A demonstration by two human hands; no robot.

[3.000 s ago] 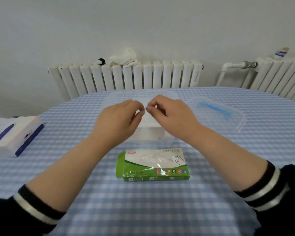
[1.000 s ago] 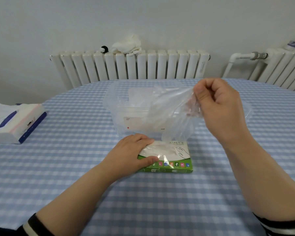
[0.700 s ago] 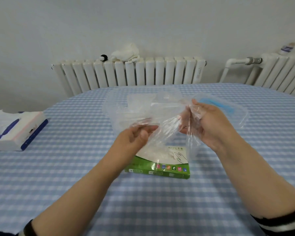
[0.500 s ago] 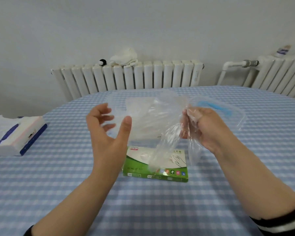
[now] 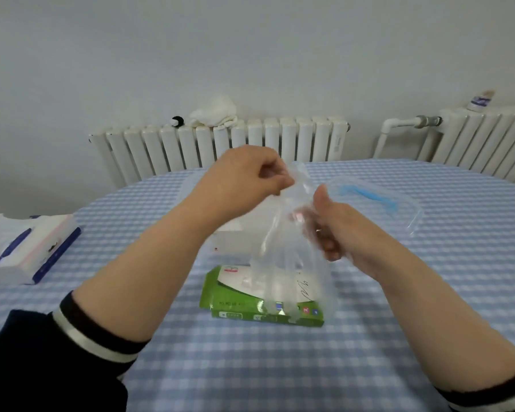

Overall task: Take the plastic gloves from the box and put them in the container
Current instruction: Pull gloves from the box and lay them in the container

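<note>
A clear plastic glove [image 5: 283, 263] hangs in the air above the green glove box [image 5: 250, 304], which lies flat on the checked tablecloth. My left hand [image 5: 244, 176] pinches the glove's top edge, raised over the clear container [image 5: 226, 233]. My right hand [image 5: 336, 227] grips the glove's side just to the right, fingers curled into the film. The container stands behind the box and is mostly hidden by my left forearm and the glove.
The container's clear lid [image 5: 378, 203] with a blue strip lies to the right of my hands. A tissue pack [image 5: 21, 248] sits at the table's left edge. White radiators [image 5: 220, 147] line the wall behind the table, one with a cloth on top.
My left hand, open half a second ago, has risen and taken the glove's top edge. The glove now hangs stretched lower over the box. My right hand keeps its hold.
</note>
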